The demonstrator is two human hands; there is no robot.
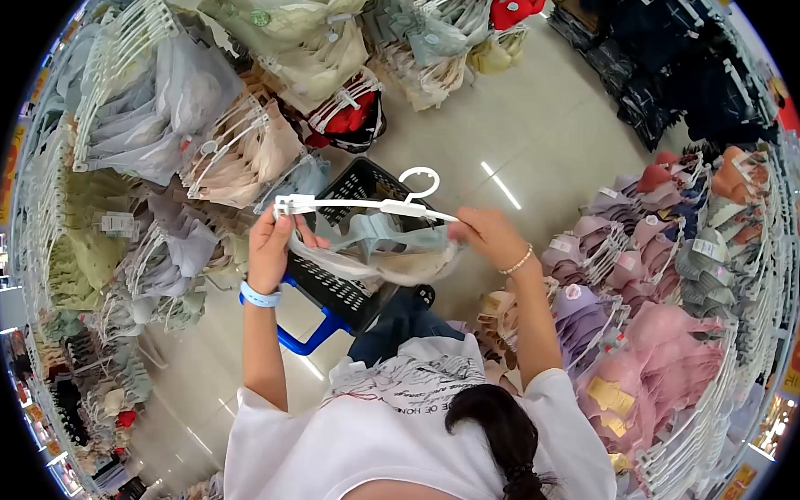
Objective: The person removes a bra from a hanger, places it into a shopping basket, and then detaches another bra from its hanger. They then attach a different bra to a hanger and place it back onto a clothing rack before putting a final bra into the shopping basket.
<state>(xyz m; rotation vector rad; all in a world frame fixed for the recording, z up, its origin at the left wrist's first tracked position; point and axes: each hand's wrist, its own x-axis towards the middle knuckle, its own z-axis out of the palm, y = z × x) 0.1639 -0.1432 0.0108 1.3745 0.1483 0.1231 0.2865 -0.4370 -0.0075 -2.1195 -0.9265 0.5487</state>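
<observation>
In front of my body, a white plastic hanger (404, 208) is held roughly level, its hook pointing up and away. A pale bra (364, 265) hangs below it, with light blue-grey fabric showing in its middle. My left hand (273, 244) grips the hanger's left end by the clip, the fingers partly behind the bra. At the other end, my right hand (491, 239) is closed around the hanger tip and the bra's edge. A black shopping basket (328, 292) with a blue handle (304, 337) stands beneath, partly hidden by the bra.
Racks of hung bras line both sides, with pale grey ones (172, 101) at the left and pink ones (665, 361) at the right. Dark garments (671, 61) hang at the far right. A glossy tiled floor (475, 129) runs between the racks.
</observation>
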